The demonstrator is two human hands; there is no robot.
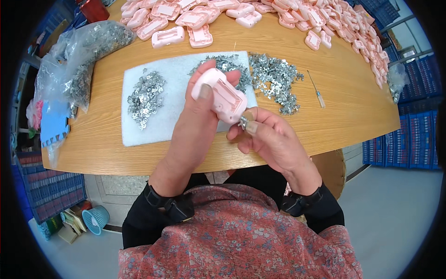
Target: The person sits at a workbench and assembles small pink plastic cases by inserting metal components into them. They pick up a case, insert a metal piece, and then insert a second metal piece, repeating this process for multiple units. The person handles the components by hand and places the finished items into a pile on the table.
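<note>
My left hand (197, 107) is closed round a pink plastic casing (225, 100), its thumb lying over one end. A long recessed slot shows in the casing's upturned face. At the casing's lower right end, my right hand (274, 135) pinches a few small silvery metal clips (243, 122) between thumb and fingers. Both hands are above the near edge of a white foam mat (179, 69). Piles of similar metal clips lie on the mat, one at the left (146, 97) and one behind the casing, partly hidden by my left hand.
Another heap of clips (276, 76) spreads right of the mat, beside a thin screwdriver-like tool (317, 90). Many pink casings (193, 18) cover the wooden table's (353, 116) far side. Clear plastic bags of metal parts (83, 65) stand at the left, near a blue foam piece (54, 122).
</note>
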